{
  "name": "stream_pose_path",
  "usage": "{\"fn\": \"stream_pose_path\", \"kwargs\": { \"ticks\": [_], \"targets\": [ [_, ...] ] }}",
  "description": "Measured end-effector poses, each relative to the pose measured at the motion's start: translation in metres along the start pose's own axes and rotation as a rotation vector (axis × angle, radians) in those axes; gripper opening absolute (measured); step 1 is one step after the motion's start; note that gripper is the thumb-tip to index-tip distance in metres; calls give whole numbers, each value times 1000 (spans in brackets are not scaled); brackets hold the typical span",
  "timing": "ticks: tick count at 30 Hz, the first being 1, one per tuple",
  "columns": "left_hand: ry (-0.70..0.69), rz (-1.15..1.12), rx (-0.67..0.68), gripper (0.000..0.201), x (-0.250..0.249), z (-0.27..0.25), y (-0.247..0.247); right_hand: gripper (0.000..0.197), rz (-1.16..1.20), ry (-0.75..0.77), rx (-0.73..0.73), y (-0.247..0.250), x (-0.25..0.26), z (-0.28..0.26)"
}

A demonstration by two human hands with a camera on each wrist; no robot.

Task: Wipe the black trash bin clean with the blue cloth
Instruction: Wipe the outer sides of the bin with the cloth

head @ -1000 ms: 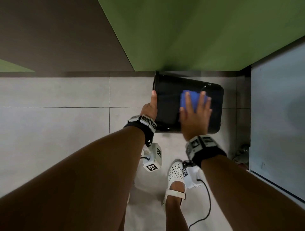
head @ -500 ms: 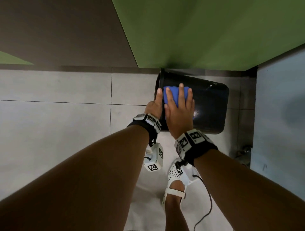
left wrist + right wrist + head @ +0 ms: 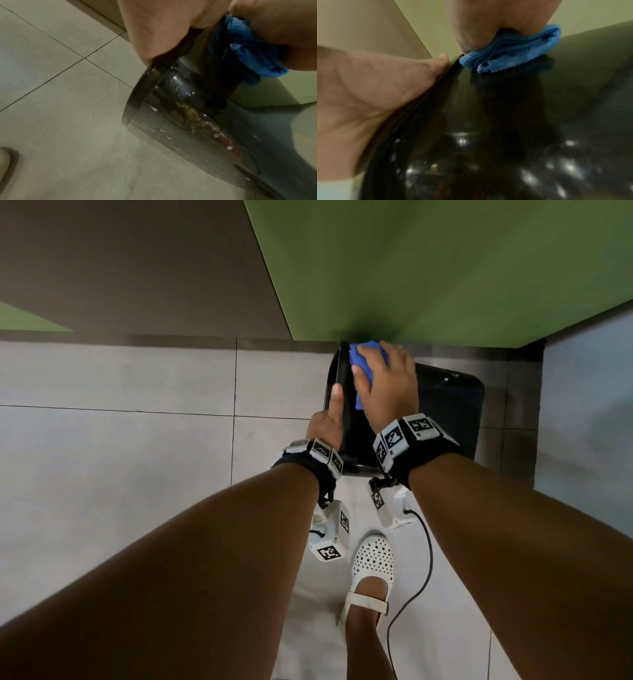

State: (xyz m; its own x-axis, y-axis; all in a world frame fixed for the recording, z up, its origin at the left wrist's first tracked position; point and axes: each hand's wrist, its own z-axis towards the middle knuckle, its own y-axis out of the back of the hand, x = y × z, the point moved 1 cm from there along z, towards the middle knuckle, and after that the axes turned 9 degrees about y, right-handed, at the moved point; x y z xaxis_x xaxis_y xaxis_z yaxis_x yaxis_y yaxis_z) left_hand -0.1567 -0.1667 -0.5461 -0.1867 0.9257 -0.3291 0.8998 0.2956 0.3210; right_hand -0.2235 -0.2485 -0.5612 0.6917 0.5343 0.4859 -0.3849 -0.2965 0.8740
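Note:
The black trash bin (image 3: 445, 412) lies tipped on its side on the floor, its mouth to the left. My left hand (image 3: 334, 412) grips the rim, thumb along the outside edge; its fingers are hidden inside. My right hand (image 3: 387, 385) holds the bunched blue cloth (image 3: 363, 357) against the bin's outer wall, right next to the rim on the far upper side. The right wrist view has the cloth (image 3: 513, 54) squeezed under my hand on the glossy wall (image 3: 505, 121). The left wrist view looks into the bin (image 3: 180, 108), with the cloth (image 3: 248, 54) above it.
A green partition (image 3: 445, 268) rises right behind the bin and a grey panel (image 3: 589, 422) stands to its right. Grey floor tiles (image 3: 120, 474) spread to the left. My white shoe (image 3: 373, 570) and a black cable (image 3: 424, 577) are below. Yellowish residue (image 3: 188, 115) and droplets show inside the bin.
My right hand has slid the cloth from the middle of the bin's side left to the rim, then over towards the far side. My left hand has kept its hold on the rim.

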Motion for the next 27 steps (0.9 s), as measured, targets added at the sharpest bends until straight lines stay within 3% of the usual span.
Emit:
{"fn": "stream_pose_path", "kwargs": {
  "ticks": [7, 12, 17, 19, 22, 24, 27],
  "targets": [
    [5, -14, -15, 68, 0, 2, -1, 48, -172, 70, 36, 5, -4, -18],
    [-17, -50, -3, 74, 0, 1, -1, 48, -37, 16, 0, -6, 4, -10],
    [1, -49, 3, 67, 0, -2, -1, 42, -53, 141, 7, 0, 5, -19],
    [0, -33, -15, 64, -2, -2, -1, 43, -103, 46, 3, 8, -18, -21],
    [-19, -50, -27, 66, 0, -2, -1, 50, -176, -268, -80, 20, -49, -23],
    [-16, -58, -23, 66, 0, -1, -1, 49, -209, -412, -48, 20, -53, -20],
    [-24, -45, -21, 65, -3, -1, 0, 51, -146, -347, -15, 14, -31, -13]
  ]
}}
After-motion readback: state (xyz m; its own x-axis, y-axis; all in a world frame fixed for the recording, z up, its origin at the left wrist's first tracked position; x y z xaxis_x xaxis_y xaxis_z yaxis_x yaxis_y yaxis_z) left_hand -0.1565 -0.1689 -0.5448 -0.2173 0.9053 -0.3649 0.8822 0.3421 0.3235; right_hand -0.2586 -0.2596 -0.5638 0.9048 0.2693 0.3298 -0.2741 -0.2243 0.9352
